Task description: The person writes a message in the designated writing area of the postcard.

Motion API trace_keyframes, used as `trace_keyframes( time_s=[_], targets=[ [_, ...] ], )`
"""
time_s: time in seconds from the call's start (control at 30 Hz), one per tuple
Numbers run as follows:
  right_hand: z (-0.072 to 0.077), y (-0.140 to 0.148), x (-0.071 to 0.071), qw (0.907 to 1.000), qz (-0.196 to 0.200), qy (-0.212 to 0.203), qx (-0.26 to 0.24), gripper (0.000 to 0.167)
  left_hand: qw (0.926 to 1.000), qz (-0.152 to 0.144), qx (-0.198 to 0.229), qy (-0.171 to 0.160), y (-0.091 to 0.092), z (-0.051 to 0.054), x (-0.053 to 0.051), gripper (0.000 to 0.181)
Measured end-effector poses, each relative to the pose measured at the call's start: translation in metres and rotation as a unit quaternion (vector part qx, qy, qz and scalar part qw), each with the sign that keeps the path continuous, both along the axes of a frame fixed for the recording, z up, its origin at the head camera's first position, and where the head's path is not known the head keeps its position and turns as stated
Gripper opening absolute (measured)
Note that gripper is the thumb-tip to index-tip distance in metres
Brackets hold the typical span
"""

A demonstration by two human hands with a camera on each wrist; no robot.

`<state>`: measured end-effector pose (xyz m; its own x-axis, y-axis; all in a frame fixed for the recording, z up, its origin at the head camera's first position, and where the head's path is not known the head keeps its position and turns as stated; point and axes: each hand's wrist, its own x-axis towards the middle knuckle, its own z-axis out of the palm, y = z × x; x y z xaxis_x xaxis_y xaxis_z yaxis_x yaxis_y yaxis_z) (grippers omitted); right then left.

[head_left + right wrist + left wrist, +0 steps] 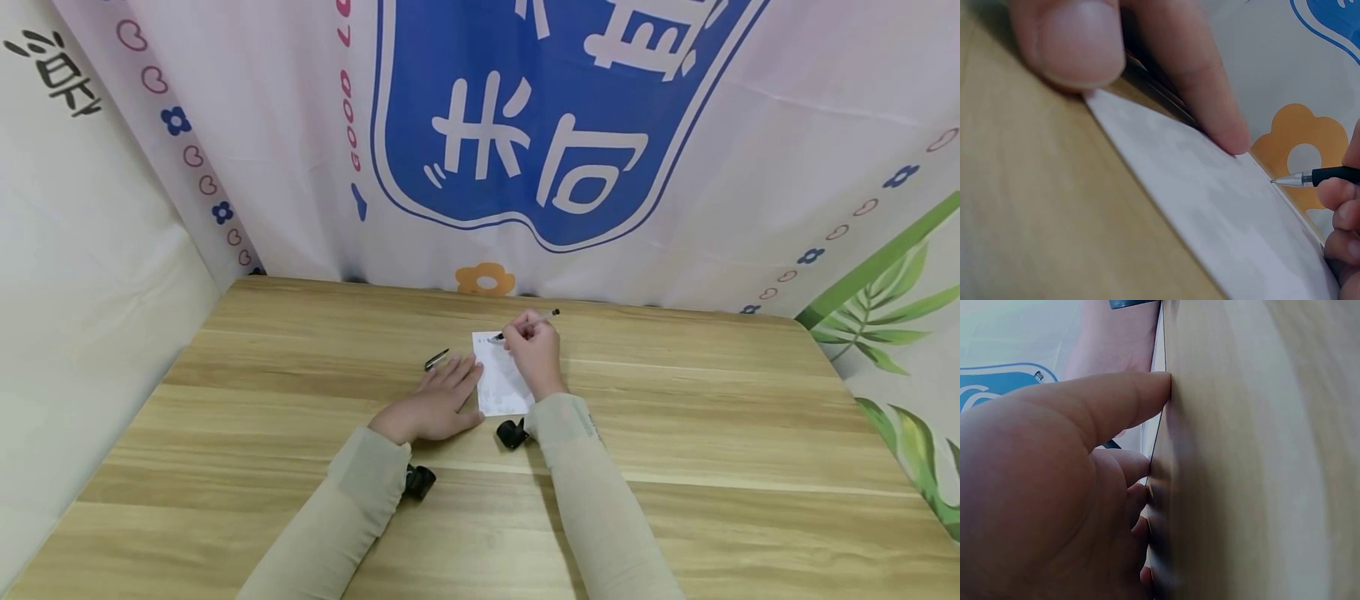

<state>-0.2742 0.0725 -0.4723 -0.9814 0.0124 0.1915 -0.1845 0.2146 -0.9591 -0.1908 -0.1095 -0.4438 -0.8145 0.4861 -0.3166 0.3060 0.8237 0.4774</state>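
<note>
A small white sheet of paper [500,379] lies on the wooden table. My right hand [537,350] pinches a black-gripped pen [544,316], its tip at the upper part of the sheet, where small faint marks show. In the right wrist view the silver tip of the pen [1297,180] meets the paper [1197,181] near its far edge. My left hand [435,403] rests flat with spread fingers, thumb and forefinger touching the sheet's left edge. Left of the paper, by the left fingertips, lies a black pen cap [436,359].
The wooden table [300,358] reaches back to a printed curtain [285,125] with a blue emblem. Black wrist-camera pieces show at the left cuff [367,471] and the right cuff [562,421]. A leaf-patterned curtain [892,308] hangs on the right.
</note>
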Motion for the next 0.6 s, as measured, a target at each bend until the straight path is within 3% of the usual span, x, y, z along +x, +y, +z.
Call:
trace_keyframes(
  time_s=[0.6],
  targets=[
    [0.0008,-0.0007,0.0012,1.0,0.001,0.005,-0.006,0.011,1.0,0.001,-0.007,0.0,0.0008,0.0017,0.0014,0.078]
  ],
)
